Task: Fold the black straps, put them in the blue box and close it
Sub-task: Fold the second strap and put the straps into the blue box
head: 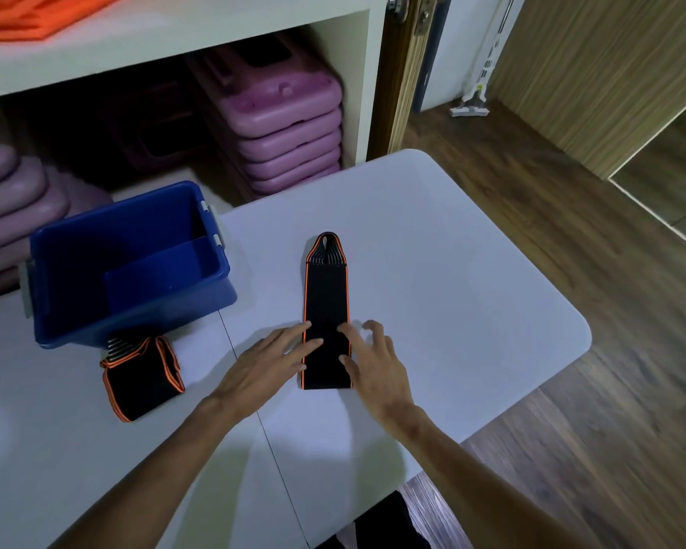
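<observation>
A black strap [326, 299] with orange edging lies flat and lengthwise in the middle of the white table [452, 271]. My left hand [270, 362] rests with spread fingers on its near left edge. My right hand [377, 362] has fingertips on its near right edge. Both press rather than grip. A second black strap [141, 376], folded into a bundle, lies to the left in front of the blue box [131, 267]. The box stands open at the table's far left, with a blue panel leaning inside it.
Behind the table is a white shelf unit holding stacked purple plastic steps [286, 144] and orange items on top. Wooden floor [571, 449] runs along the right side, past the table's rounded corner. A white mop [476, 97] leans by the door.
</observation>
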